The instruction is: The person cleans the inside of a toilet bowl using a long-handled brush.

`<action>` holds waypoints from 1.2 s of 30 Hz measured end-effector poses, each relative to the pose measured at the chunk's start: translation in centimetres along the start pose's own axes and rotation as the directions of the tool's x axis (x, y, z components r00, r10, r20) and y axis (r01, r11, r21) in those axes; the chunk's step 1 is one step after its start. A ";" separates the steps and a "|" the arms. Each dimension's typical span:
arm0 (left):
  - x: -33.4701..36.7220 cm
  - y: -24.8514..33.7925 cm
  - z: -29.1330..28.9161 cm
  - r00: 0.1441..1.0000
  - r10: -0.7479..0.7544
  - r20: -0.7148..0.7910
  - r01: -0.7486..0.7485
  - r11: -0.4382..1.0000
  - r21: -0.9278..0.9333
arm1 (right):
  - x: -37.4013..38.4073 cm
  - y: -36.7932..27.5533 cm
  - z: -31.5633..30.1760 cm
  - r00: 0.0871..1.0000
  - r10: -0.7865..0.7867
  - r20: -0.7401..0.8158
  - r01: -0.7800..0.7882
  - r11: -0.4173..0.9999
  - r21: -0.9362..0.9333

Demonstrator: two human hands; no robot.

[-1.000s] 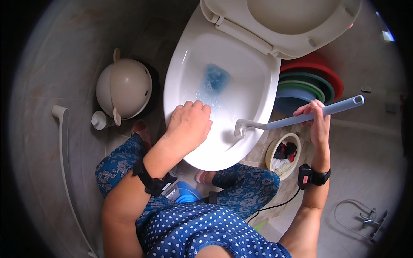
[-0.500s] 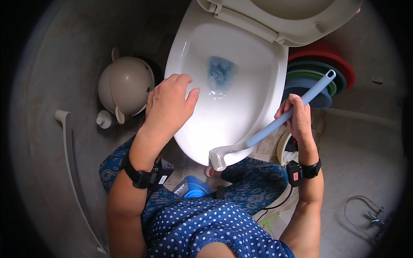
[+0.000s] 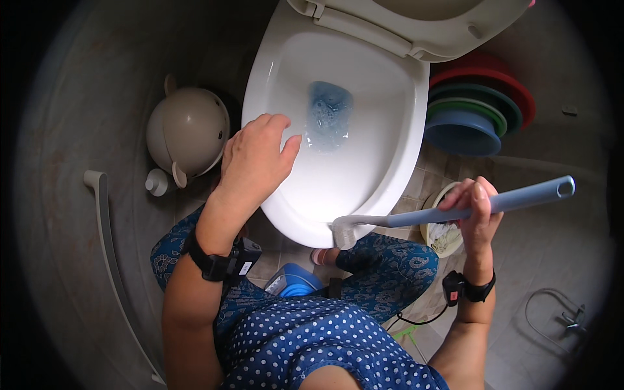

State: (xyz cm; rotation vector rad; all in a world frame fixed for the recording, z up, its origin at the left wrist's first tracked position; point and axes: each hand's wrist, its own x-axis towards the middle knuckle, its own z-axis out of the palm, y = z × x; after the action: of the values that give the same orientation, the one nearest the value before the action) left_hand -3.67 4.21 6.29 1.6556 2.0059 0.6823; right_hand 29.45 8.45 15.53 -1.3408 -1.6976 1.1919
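Note:
My right hand (image 3: pixel 476 207) is closed round the blue handle of a toilet brush (image 3: pixel 416 218). Its grey curved head rests against the front rim of the white toilet bowl (image 3: pixel 383 188), and the handle's free end points out to the right. My left hand (image 3: pixel 257 149) hovers by the bowl's left rim, holding nothing, its thumb apart from the bent fingers. Bluish, foamy water (image 3: pixel 329 110) lies at the bottom of the bowl. Behind it the cream seat and lid (image 3: pixel 448 29) are raised.
Stacked basins (image 3: pixel 465 130), red, green and blue, stand right of the toilet. A waste bin (image 3: pixel 426 237) is below them. On the left are a beige round container with ear-like handles (image 3: pixel 185 130), a white bottle (image 3: pixel 158 182) and a grab bar (image 3: pixel 107 247). A blue plastic item (image 3: pixel 292 281) lies between my feet.
My right hand has moved down and to the right, swinging the brush handle from steep to nearly level. The brush head has slid slightly right along the front rim. My left hand stays put.

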 end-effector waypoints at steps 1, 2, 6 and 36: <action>0.0 0.0 -0.1 1.000 0.001 0.008 -0.001 1.000 0.009 | -0.2 0.0 -0.3 1.000 0.019 -0.025 -0.019 1.000 -0.021; -0.1 0.0 -0.2 1.000 0.002 0.015 -0.002 1.000 0.019 | -0.5 0.0 -0.9 0.998 0.032 -0.052 -0.033 0.999 -0.018; 0.0 0.3 0.0 1.000 -0.004 0.025 0.004 1.000 0.006 | -3.1 1.7 0.9 0.987 -0.119 -0.105 0.117 0.993 -0.021; -0.4 0.6 0.4 0.998 0.023 0.054 -0.024 0.999 0.032 | -8.2 2.9 7.6 0.969 -0.010 -0.245 0.069 0.969 0.236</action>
State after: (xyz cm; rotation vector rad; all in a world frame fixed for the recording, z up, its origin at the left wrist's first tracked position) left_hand -2.93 3.96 6.40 1.7010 1.9735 0.6098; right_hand 25.77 -1.19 10.34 -1.2396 -1.3528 1.1213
